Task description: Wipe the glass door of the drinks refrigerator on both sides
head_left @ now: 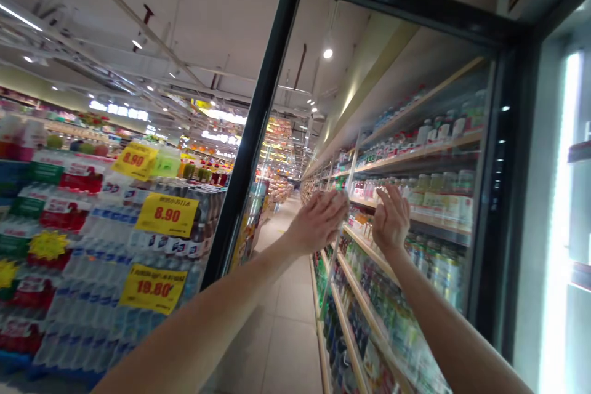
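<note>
A glass cooler door (415,55) with a black frame stands swung open in front of me. My left hand (321,218) is raised at the pane, its fingers stretched to the right and slightly bent; the fingertips are blurred. To its right, my right hand (391,218) is up with loosely bent fingers apart and nothing visible in it. Whether either palm touches the glass I cannot tell. Through the pane, behind the hands, run shelves (364,246) of bottles and jars, including pale-lidded jars (436,184).
Stacked packs of bottled drinks (87,271) with yellow price signs (167,214) stand at the left. A tiled aisle (290,345) runs ahead, partly seen through the door. At the right edge is the lit cooler interior (558,228). Ceiling lamps (327,53) hang above.
</note>
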